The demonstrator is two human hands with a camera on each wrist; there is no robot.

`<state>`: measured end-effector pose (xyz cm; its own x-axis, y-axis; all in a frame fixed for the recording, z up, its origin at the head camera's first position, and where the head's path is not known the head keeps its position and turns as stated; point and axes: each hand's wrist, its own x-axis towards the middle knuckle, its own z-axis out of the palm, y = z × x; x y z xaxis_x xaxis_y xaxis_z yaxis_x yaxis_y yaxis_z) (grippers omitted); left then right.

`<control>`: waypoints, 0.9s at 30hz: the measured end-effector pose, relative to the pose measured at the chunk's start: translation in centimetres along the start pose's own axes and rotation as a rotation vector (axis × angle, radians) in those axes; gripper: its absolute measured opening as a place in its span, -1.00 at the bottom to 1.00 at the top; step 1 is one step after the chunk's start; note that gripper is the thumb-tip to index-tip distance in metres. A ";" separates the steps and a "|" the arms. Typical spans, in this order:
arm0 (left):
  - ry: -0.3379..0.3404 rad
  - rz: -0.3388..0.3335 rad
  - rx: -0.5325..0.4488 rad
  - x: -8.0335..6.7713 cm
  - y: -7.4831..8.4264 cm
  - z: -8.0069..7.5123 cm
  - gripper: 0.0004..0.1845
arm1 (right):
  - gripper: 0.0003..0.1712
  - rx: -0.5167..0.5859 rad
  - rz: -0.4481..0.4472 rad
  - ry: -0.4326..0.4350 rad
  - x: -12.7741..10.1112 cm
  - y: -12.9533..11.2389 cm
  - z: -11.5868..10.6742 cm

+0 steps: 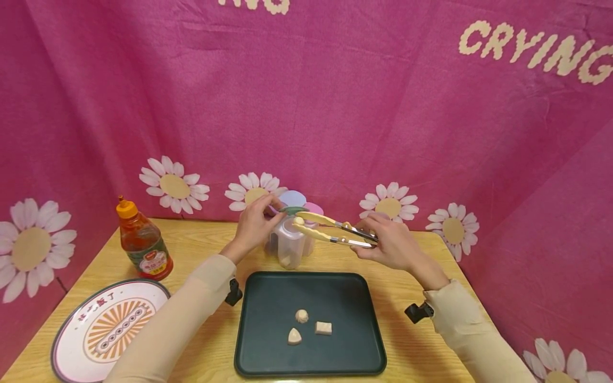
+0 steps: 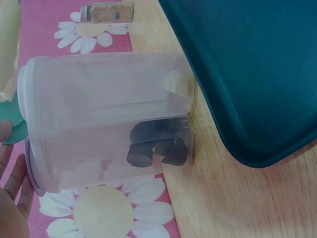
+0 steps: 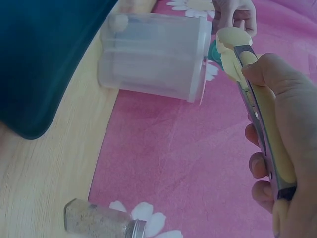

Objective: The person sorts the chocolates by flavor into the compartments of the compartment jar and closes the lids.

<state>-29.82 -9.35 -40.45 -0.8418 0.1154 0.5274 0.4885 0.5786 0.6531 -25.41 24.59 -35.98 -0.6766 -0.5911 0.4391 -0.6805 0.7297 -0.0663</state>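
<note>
A clear compartmented container (image 1: 289,243) with pastel flap lids stands behind the dark green tray (image 1: 268,298). My left hand (image 1: 273,209) pinches its green lid (image 1: 290,210), lifted at the top. My right hand (image 1: 370,237) grips yellow tongs (image 1: 330,229), whose tips hold a small pale piece (image 1: 299,220) just over the container's opening. In the left wrist view the container (image 2: 99,99) shows dark pieces (image 2: 157,146) in one compartment and a pale piece (image 2: 177,82) in another. The right wrist view shows the tongs (image 3: 237,59) beside the container (image 3: 153,54).
Three pale food pieces (image 1: 301,316) lie on the tray. A sauce bottle (image 1: 142,242) and a patterned plate (image 1: 107,330) sit on the wooden table's left. A spice jar (image 3: 99,220) stands behind the container. Pink daisy cloth surrounds the table.
</note>
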 end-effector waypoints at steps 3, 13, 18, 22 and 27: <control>0.001 0.001 0.002 0.0 0.0 0.0 -0.84 | -0.55 0.006 0.008 -0.014 0.4 0.1 0.5; 0.004 0.004 0.001 0.0 0.1 -0.1 -0.85 | -0.54 0.001 0.030 -0.020 0.7 0.1 1.0; 0.013 0.019 -0.001 -0.1 0.2 -0.1 -0.85 | -0.51 0.010 0.032 -0.010 0.4 0.1 0.6; 0.010 0.028 -0.002 -0.1 0.1 -0.1 -0.86 | -0.49 0.012 0.024 0.012 -0.5 0.1 -0.3; 0.003 0.017 -0.014 0.0 0.0 -0.1 -0.87 | -0.47 -0.023 -0.001 0.035 -2.6 0.2 -1.4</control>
<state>-29.84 -9.42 -40.42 -0.8328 0.1226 0.5398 0.5056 0.5654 0.6517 -23.38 26.75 -35.83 -0.6657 -0.5794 0.4703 -0.6741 0.7373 -0.0458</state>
